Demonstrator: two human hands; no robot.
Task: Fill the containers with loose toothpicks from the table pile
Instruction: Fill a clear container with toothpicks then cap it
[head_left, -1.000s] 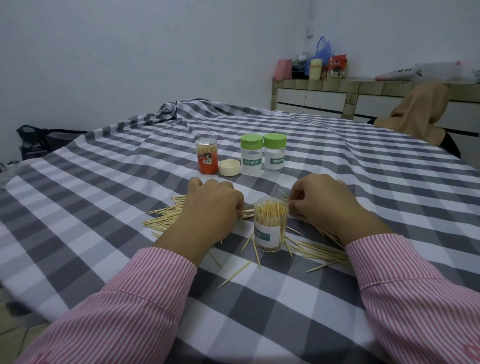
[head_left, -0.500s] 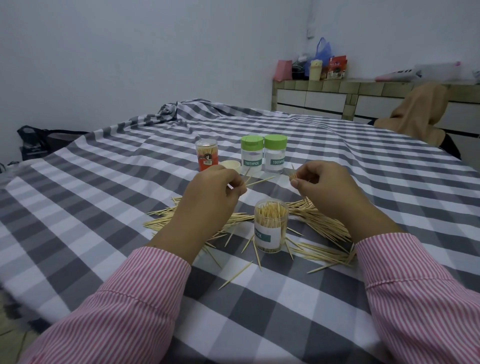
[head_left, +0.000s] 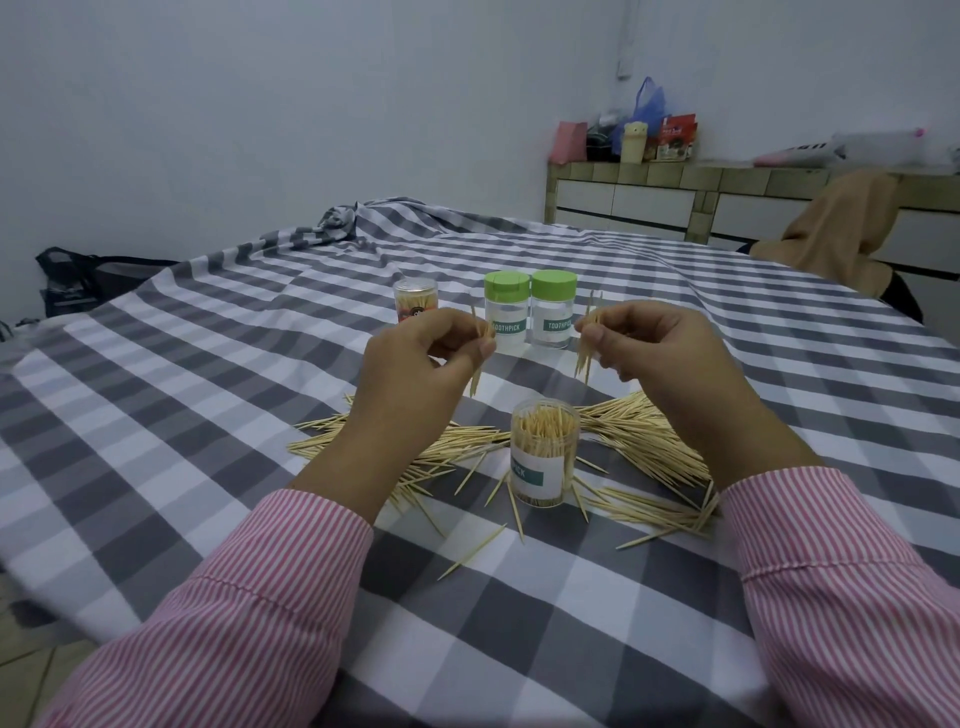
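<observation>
Both hands have lifted off the pile, the left hand and right hand each pinching a few toothpicks upright above the nearly full open container, ready to drop them in

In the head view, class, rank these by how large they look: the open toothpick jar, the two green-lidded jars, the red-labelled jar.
1. Open toothpick jar, though it stands nearest the camera.
2. The two green-lidded jars: alike, so unranked.
3. Red-labelled jar, partly hidden behind the left hand.
</observation>
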